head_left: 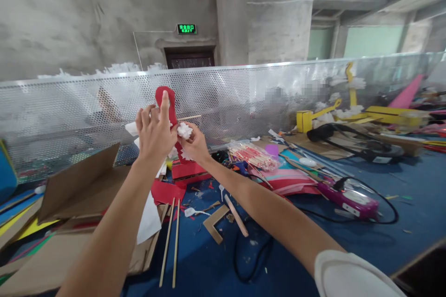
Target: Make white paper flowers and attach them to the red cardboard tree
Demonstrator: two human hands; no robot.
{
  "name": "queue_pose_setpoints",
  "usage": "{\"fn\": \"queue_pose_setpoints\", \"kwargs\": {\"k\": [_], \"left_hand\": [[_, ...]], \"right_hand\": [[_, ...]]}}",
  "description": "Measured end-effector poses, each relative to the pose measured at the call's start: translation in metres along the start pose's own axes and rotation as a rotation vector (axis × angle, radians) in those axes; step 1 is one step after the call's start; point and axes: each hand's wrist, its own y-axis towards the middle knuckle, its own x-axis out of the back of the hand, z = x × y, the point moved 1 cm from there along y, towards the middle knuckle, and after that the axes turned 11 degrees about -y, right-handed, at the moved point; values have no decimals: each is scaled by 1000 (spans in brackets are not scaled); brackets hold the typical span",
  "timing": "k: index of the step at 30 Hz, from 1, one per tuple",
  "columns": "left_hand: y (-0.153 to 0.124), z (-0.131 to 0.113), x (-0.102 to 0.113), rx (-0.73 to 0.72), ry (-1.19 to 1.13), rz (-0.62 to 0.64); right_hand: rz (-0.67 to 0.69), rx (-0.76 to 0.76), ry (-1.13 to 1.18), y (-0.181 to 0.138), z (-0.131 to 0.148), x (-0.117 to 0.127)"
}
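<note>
A red curved upright piece (172,109) stands above a red box-like base (188,171). My left hand (153,132) grips the upright piece, its index finger lying along the face and its other fingers partly curled. A crumpled white tuft (184,130), perhaps tissue or cotton, sits against the red piece. My right hand (197,146) pinches this tuft from the right side. More white bits show lower on the red piece, partly hidden by my hands.
Two thin wooden sticks (176,243), a cardboard corner (216,223) and a pale rod (237,216) lie in front. Cardboard (80,185) is at left. A purple tool (348,202) with a black cord lies right. A perforated metal screen (237,102) stands behind.
</note>
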Motion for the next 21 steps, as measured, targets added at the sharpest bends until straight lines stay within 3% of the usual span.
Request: {"fn": "queue_pose_setpoints", "kwargs": {"k": [4,7,10,12,14,18,21], "left_hand": [[-2,22,15,-11,-143,-87],[-3,61,30,69,-219,-369],[-4,107,38,288,-361,-568],[-7,129,39,488,-495,-446],[-10,136,41,616,-596,-154],[-16,118,58,402,-565,314],[-14,102,77,379,-545,470]], "right_hand": [[23,-6,-31,0,1,0],[5,-32,-27,3,2,2],[-18,-39,-63,7,5,6],[-23,-39,-108,10,7,8],[-16,-46,-139,14,7,10],[-9,-122,-151,21,2,14],[-10,-191,-138,24,-2,16]]}}
